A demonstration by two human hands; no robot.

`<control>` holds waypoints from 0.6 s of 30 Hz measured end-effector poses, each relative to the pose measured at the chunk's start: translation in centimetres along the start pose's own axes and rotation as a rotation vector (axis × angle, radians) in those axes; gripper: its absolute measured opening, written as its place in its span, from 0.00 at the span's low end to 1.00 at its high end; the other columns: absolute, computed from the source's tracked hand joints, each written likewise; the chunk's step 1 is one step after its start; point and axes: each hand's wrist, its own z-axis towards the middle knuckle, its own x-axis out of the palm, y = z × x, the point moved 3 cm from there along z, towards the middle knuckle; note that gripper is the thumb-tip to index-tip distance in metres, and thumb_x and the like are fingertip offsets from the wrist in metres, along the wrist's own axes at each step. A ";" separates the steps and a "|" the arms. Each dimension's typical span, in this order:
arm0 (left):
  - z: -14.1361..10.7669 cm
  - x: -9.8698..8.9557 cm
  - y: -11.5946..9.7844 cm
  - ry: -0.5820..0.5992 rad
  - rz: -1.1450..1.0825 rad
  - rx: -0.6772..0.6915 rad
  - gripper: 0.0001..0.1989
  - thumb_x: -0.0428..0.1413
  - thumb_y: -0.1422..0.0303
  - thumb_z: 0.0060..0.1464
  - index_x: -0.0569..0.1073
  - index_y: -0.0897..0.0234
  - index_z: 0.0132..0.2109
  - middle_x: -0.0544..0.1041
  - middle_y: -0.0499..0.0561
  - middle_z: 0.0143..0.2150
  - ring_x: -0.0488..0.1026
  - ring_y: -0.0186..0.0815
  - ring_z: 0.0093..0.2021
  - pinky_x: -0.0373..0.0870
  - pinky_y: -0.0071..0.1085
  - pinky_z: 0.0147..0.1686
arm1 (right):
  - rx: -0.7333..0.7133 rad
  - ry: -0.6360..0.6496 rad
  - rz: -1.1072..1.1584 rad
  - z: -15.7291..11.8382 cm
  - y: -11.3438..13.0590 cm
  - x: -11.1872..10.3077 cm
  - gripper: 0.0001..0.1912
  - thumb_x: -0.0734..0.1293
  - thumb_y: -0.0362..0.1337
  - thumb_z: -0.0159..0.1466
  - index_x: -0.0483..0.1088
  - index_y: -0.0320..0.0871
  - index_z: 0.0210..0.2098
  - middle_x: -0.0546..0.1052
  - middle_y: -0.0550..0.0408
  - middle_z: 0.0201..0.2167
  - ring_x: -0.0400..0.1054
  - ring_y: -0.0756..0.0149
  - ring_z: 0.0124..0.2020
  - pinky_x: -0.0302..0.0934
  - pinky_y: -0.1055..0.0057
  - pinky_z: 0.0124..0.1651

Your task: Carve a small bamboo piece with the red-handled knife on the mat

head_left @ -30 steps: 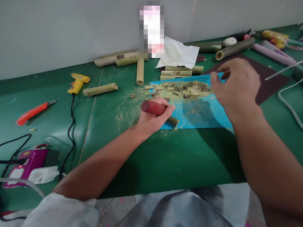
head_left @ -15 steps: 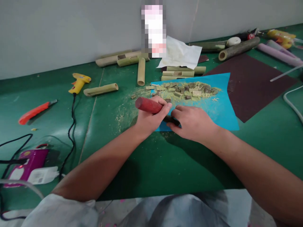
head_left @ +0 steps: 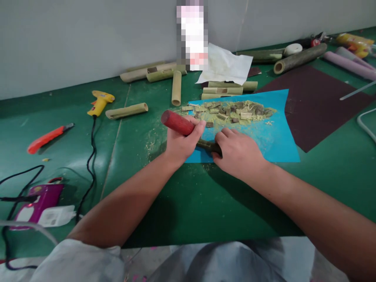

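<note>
Centre of frame: left hand (head_left: pixel 183 141) closed around red cylindrical handle (head_left: pixel 178 123); right hand (head_left: pixel 239 150), fingers curled, grips dark-green bamboo tube (head_left: pixel 208 145) over blue rectangular sheet (head_left: pixel 283 137).

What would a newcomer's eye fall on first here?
Probably the bright blue sheet on the green table, with a heap of chips and shavings toward its far side. Near its front edge, the left hand grips a thick red handle, while the right hand holds a dark bamboo piece. Off to the left, a yellow glue gun and an orange-red cutter stand out too.
</note>
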 end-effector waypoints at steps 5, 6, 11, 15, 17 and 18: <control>0.0 -0.1 0.0 0.007 0.002 -0.002 0.15 0.63 0.62 0.59 0.72 0.61 0.27 0.70 0.44 0.22 0.67 0.28 0.23 0.69 0.31 0.30 | 0.037 0.027 0.007 0.0 0.2 -0.1 0.12 0.65 0.34 0.66 0.73 0.39 0.48 0.78 0.40 0.43 0.73 0.50 0.45 0.54 0.62 0.36; 0.0 -0.1 0.0 0.006 -0.004 -0.004 0.16 0.63 0.61 0.60 0.72 0.61 0.27 0.69 0.44 0.22 0.67 0.28 0.23 0.69 0.31 0.30 | 0.045 0.031 0.009 -0.1 0.2 -0.2 0.12 0.65 0.34 0.66 0.73 0.40 0.48 0.79 0.41 0.43 0.73 0.50 0.45 0.54 0.62 0.36; 0.1 0.0 0.0 0.023 -0.020 0.014 0.15 0.62 0.62 0.59 0.72 0.61 0.26 0.69 0.43 0.22 0.68 0.28 0.25 0.71 0.31 0.33 | 0.051 0.019 0.048 -0.1 -0.1 0.0 0.12 0.65 0.37 0.66 0.74 0.41 0.47 0.78 0.41 0.44 0.72 0.51 0.45 0.54 0.63 0.35; 0.1 0.1 0.2 0.050 -0.029 0.024 0.15 0.62 0.64 0.59 0.72 0.61 0.26 0.67 0.43 0.22 0.67 0.28 0.24 0.70 0.30 0.32 | -0.001 -0.011 0.071 -0.1 -0.1 0.3 0.12 0.64 0.40 0.69 0.76 0.40 0.42 0.77 0.40 0.43 0.71 0.49 0.47 0.57 0.62 0.37; 0.1 0.1 0.3 0.050 -0.047 0.042 0.15 0.62 0.64 0.60 0.71 0.62 0.26 0.67 0.43 0.22 0.66 0.27 0.24 0.68 0.30 0.30 | -0.025 0.003 0.072 -0.1 0.1 0.4 0.12 0.63 0.38 0.70 0.77 0.40 0.41 0.77 0.40 0.42 0.71 0.49 0.47 0.57 0.61 0.37; 0.0 0.1 0.4 0.042 -0.061 0.048 0.16 0.62 0.63 0.61 0.71 0.62 0.26 0.68 0.43 0.22 0.65 0.27 0.23 0.67 0.30 0.30 | -0.034 0.003 0.070 -0.1 0.1 0.5 0.11 0.63 0.37 0.69 0.77 0.40 0.41 0.77 0.41 0.41 0.71 0.50 0.46 0.57 0.61 0.37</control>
